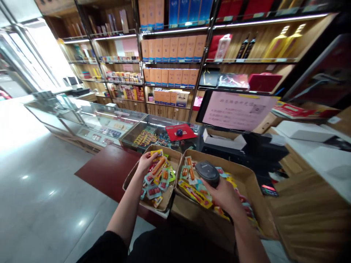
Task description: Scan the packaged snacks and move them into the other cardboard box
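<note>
Over the left cardboard box [173, 157], my left hand [146, 162] has its fingers closed on a small yellow packet [156, 153] near the back left corner. Packaged sausages [158, 166] and other snack packets in clear, red and green wrappers lie in that box below the hand. My right hand [222, 194] grips a dark handheld scanner [207, 172], its head pointing up and left. It is above the right cardboard box [246, 171], where a long yellow packet [195, 193] and several other wrapped snacks lie, partly hidden by the hand and forearm.
Behind the boxes, a glass display counter [131, 135] carries a red sheet [181, 132] with a dark round object. A screen with a pink paper [238, 110] stands at back right, near an open white box [223, 140]. Stocked shelves line the wall.
</note>
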Demonstrator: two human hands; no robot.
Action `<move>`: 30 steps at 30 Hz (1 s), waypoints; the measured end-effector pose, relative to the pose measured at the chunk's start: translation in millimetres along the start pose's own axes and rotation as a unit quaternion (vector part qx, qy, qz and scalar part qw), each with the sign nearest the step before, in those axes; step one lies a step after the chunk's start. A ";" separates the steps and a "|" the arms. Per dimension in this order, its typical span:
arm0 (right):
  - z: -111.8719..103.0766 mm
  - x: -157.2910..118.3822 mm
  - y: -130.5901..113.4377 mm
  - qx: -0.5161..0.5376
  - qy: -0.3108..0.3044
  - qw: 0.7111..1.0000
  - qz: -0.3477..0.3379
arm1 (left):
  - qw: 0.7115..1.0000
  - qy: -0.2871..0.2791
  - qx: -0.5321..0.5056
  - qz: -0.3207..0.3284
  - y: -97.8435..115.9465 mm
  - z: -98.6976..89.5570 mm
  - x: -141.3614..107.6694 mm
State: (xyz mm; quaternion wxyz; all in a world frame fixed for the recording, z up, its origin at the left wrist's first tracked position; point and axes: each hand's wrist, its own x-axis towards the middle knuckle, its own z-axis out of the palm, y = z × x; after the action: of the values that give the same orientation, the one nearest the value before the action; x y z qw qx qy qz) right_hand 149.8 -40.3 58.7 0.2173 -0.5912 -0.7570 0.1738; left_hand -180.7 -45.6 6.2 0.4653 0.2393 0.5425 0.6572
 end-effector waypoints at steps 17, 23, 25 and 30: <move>1.4 -17.9 18.3 -0.023 0.102 0.988 0.116 | 0.976 -0.119 0.180 0.002 6.5 36.4 31.3; -32.1 -53.3 51.1 -0.037 0.124 0.969 0.209 | 0.944 -0.271 0.184 -0.024 -35.0 144.5 19.8; -41.0 -62.3 61.5 -0.027 0.121 0.967 0.224 | 0.934 -0.295 0.199 -0.028 -53.0 173.6 16.4; -56.7 -75.1 81.7 -0.001 0.120 0.965 0.232 | 0.870 -0.319 0.366 0.082 -92.8 224.9 9.2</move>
State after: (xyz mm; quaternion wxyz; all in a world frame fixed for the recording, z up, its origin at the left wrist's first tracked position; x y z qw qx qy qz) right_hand 262.5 -93.2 54.9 0.2595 -0.7674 -0.5677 0.1467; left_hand 32.1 70.8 -15.7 0.4364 0.6329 0.5444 0.3357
